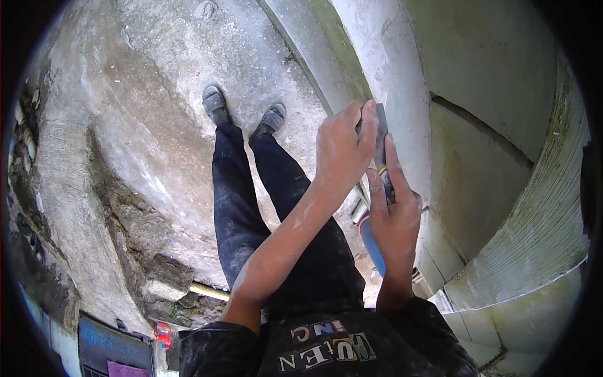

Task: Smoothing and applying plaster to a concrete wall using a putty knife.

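Observation:
My left hand (342, 147) and my right hand (394, 210) are raised together in front of a pale plastered wall (402, 94). Both grip a thin, dark, flat tool (380, 135) that stands upright between them. My left fingers wrap its upper part; my right hand holds the lower part, with the index finger lying along the blade and a yellow ring on one finger. Which kind of tool it is cannot be told. Below the hands are my dark trousers (251, 207) and grey shoes (217, 103).
I stand on a stained concrete floor (157, 94). The wall's ledges and recessed panels (477, 176) fill the right side. A blue object (372, 245) lies by the wall's foot. Rubble and a yellowish stick (207, 290) lie at lower left, beside a small red item (162, 332).

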`<action>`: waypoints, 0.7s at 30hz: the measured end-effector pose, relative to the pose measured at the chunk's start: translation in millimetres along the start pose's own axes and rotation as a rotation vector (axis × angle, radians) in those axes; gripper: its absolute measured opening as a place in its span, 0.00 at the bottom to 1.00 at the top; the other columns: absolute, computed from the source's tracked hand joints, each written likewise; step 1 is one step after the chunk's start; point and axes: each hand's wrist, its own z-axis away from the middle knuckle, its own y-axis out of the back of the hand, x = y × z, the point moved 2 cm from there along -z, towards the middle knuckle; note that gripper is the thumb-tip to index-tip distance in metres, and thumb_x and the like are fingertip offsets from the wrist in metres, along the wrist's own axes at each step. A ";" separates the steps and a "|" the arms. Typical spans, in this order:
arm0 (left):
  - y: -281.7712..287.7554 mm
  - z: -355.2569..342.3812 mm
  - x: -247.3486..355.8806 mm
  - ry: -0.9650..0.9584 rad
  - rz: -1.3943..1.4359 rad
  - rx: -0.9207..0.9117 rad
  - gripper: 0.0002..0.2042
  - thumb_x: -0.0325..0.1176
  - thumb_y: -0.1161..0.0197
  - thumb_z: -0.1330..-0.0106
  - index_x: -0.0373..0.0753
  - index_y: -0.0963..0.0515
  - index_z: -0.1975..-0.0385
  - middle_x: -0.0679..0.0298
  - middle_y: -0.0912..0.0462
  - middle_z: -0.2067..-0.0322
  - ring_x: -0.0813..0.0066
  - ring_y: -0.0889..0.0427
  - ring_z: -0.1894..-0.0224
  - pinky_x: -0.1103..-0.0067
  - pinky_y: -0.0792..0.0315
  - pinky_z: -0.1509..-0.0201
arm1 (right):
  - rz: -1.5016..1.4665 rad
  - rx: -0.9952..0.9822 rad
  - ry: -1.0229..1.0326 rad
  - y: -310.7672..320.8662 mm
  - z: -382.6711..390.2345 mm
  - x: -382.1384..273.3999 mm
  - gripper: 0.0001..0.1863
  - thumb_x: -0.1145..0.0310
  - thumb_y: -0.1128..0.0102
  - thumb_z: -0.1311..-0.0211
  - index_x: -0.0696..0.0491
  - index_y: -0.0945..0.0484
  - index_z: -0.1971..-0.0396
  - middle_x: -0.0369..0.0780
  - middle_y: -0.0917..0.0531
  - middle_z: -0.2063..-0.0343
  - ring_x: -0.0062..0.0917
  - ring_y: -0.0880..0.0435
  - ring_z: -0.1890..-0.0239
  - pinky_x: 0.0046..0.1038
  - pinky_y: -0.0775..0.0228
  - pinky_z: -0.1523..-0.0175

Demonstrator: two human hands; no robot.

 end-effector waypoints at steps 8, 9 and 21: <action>5.0 -10.9 8.8 -0.010 -0.033 -0.014 0.14 0.37 0.46 0.26 0.33 0.22 0.70 0.42 0.21 0.78 0.40 0.20 0.73 0.57 0.29 0.70 | -0.038 -0.013 -0.051 0.5 -13.7 -5.4 0.28 0.63 0.39 0.31 0.52 0.30 0.33 0.58 0.19 0.72 0.51 0.16 0.74 0.36 0.26 0.68; 4.2 -10.4 9.3 0.002 -0.012 -0.011 0.15 0.37 0.46 0.26 0.31 0.22 0.71 0.45 0.25 0.81 0.55 0.28 0.79 0.63 0.32 0.73 | -0.055 0.053 0.084 -0.8 -12.4 -2.6 0.28 0.63 0.39 0.31 0.52 0.30 0.33 0.58 0.19 0.73 0.50 0.18 0.77 0.36 0.26 0.68; 11.9 -9.9 23.1 0.097 0.027 -0.078 0.15 0.38 0.45 0.27 0.33 0.19 0.70 0.45 0.22 0.80 0.46 0.19 0.77 0.62 0.29 0.72 | -0.106 -0.059 -0.100 4.8 -16.3 -3.7 0.27 0.65 0.39 0.31 0.49 0.30 0.33 0.54 0.26 0.81 0.38 0.31 0.84 0.32 0.30 0.71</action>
